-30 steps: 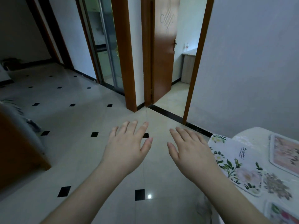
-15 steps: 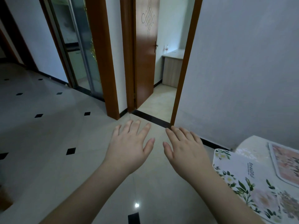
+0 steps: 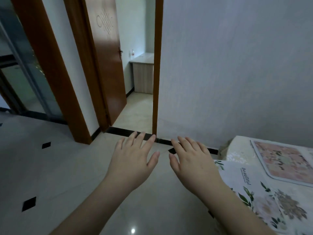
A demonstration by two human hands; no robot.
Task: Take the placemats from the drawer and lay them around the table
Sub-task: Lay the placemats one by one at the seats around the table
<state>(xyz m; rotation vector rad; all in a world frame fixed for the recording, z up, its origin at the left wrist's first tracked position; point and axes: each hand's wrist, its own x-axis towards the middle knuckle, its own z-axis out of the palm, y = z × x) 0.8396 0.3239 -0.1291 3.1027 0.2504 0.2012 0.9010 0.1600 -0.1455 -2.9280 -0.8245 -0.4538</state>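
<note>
My left hand point(image 3: 133, 160) and my right hand point(image 3: 193, 160) hover side by side over the tiled floor, palms down, fingers spread, holding nothing. To the right stands the table point(image 3: 237, 150) under a pale patterned cloth. A white placemat with green leaves and flowers point(image 3: 254, 189) lies at its near left edge, just right of my right hand. A pink floral placemat with a white border point(image 3: 286, 161) lies farther back on the table. No drawer shows in this view.
A grey wall point(image 3: 237, 65) rises behind the table. An open wooden door point(image 3: 105, 56) leads into a side room with a pale cabinet point(image 3: 143, 77). A glass sliding door point(image 3: 22, 78) is at far left. Light floor tiles carry small black diamonds.
The view has swung right and moved toward the doorway and wall. Both hands stay open and side by side. The table and placemats now show larger at the right.
</note>
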